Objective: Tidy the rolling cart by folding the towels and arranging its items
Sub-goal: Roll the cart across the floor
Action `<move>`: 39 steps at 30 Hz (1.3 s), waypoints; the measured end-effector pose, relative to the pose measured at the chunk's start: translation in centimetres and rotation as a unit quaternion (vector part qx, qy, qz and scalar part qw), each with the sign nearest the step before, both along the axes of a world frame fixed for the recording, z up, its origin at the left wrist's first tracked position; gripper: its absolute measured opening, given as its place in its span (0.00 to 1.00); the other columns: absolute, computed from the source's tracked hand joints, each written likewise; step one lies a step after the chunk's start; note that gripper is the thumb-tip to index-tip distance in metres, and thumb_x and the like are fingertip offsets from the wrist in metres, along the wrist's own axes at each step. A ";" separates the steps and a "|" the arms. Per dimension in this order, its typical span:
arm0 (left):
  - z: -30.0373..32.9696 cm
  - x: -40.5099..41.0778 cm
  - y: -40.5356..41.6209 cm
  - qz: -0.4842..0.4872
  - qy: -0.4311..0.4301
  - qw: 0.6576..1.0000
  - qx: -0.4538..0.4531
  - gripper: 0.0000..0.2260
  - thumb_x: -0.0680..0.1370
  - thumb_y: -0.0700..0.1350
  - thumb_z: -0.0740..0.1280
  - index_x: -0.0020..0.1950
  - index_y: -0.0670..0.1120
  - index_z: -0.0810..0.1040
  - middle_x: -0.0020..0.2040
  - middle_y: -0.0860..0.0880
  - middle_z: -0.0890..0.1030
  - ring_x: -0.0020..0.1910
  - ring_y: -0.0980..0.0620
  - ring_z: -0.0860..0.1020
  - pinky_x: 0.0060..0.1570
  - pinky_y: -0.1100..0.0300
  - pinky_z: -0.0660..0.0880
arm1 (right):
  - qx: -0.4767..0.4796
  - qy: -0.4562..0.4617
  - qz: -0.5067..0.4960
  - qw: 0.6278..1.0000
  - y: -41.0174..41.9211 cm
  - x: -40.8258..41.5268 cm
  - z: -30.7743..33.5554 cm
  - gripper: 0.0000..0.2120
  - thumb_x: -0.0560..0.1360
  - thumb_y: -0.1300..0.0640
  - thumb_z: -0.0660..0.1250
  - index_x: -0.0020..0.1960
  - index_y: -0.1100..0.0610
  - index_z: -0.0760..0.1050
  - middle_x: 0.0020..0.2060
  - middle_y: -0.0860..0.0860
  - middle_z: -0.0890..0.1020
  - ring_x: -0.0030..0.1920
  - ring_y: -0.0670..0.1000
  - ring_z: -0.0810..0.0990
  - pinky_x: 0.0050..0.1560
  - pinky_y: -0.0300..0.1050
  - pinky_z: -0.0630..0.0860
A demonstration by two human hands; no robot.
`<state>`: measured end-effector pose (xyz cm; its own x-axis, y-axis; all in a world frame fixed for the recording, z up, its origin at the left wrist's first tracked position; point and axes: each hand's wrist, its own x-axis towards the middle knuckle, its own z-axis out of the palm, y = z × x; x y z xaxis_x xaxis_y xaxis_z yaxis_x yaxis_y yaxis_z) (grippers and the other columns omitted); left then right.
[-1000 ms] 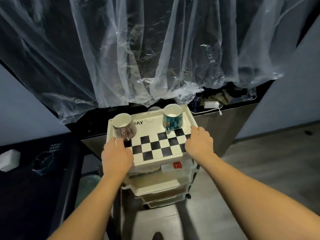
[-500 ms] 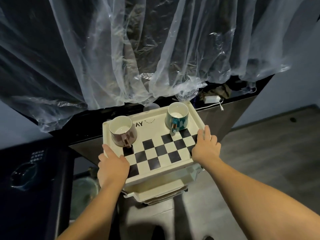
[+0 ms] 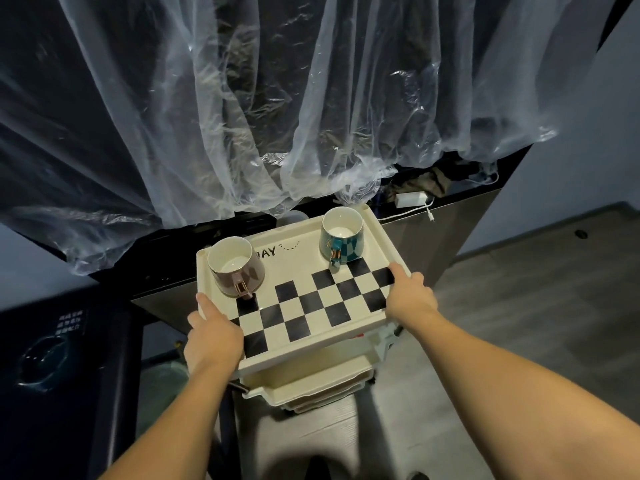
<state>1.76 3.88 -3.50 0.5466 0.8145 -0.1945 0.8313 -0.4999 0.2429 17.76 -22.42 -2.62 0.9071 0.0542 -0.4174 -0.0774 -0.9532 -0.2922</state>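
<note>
Plastic sheeting (image 3: 277,116) behind; tray (image 3: 304,251) carries two empty mugs (image 3: 235,265)

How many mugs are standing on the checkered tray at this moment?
2. A brown mug stands at the far left corner of the tray, a teal mug at the far right corner. The tray's surface shows fully, so none is hidden there.
</note>
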 end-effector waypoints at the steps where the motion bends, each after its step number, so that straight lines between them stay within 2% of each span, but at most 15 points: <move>1: 0.0 -0.1 0.1 0.000 0.003 1.000 0.000 0.31 0.80 0.43 0.56 0.79 0.46 0.44 0.66 0.38 0.66 0.54 0.36 0.76 0.46 0.47 0.72 | 0.002 0.005 0.000 1.000 0.0 0.0 0.0 0.28 0.73 0.64 0.58 0.69 0.44 0.59 0.59 0.58 0.67 0.57 0.64 0.71 0.50 0.53 0.73; 4: 0.2 -0.4 0.1 -0.009 0.011 1.000 -0.008 0.34 0.78 0.42 0.58 0.79 0.46 0.43 0.67 0.39 0.66 0.53 0.36 0.76 0.45 0.48 0.71 | 0.005 0.012 0.001 1.000 -0.2 -0.2 0.2 0.29 0.73 0.65 0.58 0.69 0.44 0.59 0.58 0.57 0.66 0.56 0.63 0.70 0.45 0.51 0.72; 8: 0.4 -0.4 -0.2 -0.016 0.012 1.000 -0.019 0.35 0.77 0.39 0.58 0.80 0.46 0.43 0.67 0.39 0.65 0.51 0.37 0.77 0.43 0.50 0.71 | 0.005 0.020 -0.001 1.000 -0.8 -0.5 0.4 0.29 0.73 0.65 0.58 0.69 0.43 0.59 0.57 0.57 0.65 0.56 0.64 0.69 0.31 0.47 0.68; 10: 0.5 -0.3 -0.5 -0.020 0.010 0.999 -0.024 0.35 0.77 0.38 0.58 0.80 0.46 0.43 0.67 0.39 0.66 0.50 0.37 0.77 0.44 0.50 0.72 | 0.006 0.024 -0.003 1.000 -1.3 -0.5 0.5 0.29 0.73 0.64 0.58 0.70 0.43 0.59 0.57 0.57 0.65 0.55 0.64 0.70 0.28 0.46 0.68; 18: 1.1 1.1 -3.4 -0.029 -0.019 0.998 -0.052 0.34 0.77 0.38 0.58 0.79 0.47 0.46 0.67 0.39 0.66 0.51 0.36 0.76 0.45 0.50 0.68 | 0.005 0.014 -0.017 1.000 -4.5 0.4 0.7 0.30 0.73 0.64 0.56 0.71 0.43 0.59 0.59 0.57 0.66 0.52 0.63 0.70 0.41 0.51 0.72; 23: 1.1 2.8 -6.2 -0.045 -0.036 0.996 -0.069 0.33 0.77 0.39 0.58 0.79 0.47 0.47 0.67 0.39 0.66 0.50 0.36 0.77 0.45 0.49 0.70 | 0.006 0.006 -0.042 0.999 -8.0 1.3 0.4 0.29 0.73 0.64 0.57 0.70 0.43 0.60 0.60 0.57 0.67 0.50 0.61 0.69 0.44 0.52 0.73; 29: 1.0 5.3 -10.9 -0.056 -0.041 0.994 -0.089 0.34 0.76 0.38 0.58 0.79 0.48 0.47 0.69 0.39 0.66 0.55 0.34 0.75 0.51 0.45 0.73 | 0.004 -0.021 -0.067 0.998 -13.3 2.5 0.2 0.26 0.74 0.64 0.54 0.67 0.43 0.62 0.59 0.58 0.67 0.51 0.62 0.70 0.47 0.54 0.73; 32: 1.0 6.5 -13.7 -0.055 -0.054 0.992 -0.102 0.33 0.76 0.38 0.58 0.78 0.49 0.49 0.68 0.39 0.66 0.56 0.33 0.75 0.53 0.43 0.72 | 0.004 -0.030 -0.076 0.997 -16.1 3.4 0.1 0.26 0.74 0.64 0.54 0.68 0.43 0.62 0.60 0.58 0.67 0.55 0.63 0.70 0.51 0.56 0.76; 34: 0.9 7.2 -15.9 -0.054 -0.061 0.991 -0.108 0.32 0.76 0.38 0.59 0.78 0.49 0.49 0.68 0.39 0.66 0.56 0.33 0.74 0.54 0.43 0.72 | 0.006 -0.034 -0.083 0.996 -18.0 4.1 0.1 0.27 0.75 0.65 0.54 0.68 0.43 0.62 0.60 0.57 0.66 0.56 0.63 0.70 0.51 0.57 0.76; 37: 0.8 8.3 -19.2 -0.048 -0.073 0.989 -0.116 0.33 0.77 0.38 0.59 0.78 0.49 0.49 0.68 0.39 0.67 0.56 0.35 0.75 0.53 0.43 0.73 | -0.004 -0.041 -0.090 0.995 -21.0 5.3 0.0 0.27 0.75 0.66 0.55 0.69 0.44 0.61 0.61 0.58 0.66 0.57 0.63 0.69 0.44 0.52 0.73; 39: 0.7 9.1 -21.5 -0.048 -0.082 0.988 -0.119 0.33 0.77 0.38 0.59 0.79 0.49 0.48 0.68 0.39 0.68 0.56 0.35 0.75 0.53 0.43 0.73 | -0.011 -0.046 -0.094 0.994 -23.0 6.2 0.0 0.28 0.76 0.66 0.55 0.71 0.44 0.61 0.62 0.58 0.65 0.59 0.62 0.68 0.46 0.53 0.73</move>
<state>10.84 -17.63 -2.77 0.6589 0.6998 -0.2758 0.7226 -0.4871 0.4904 23.97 -45.40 -2.63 0.9348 -0.1282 -0.3311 -0.2285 -0.9309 -0.2848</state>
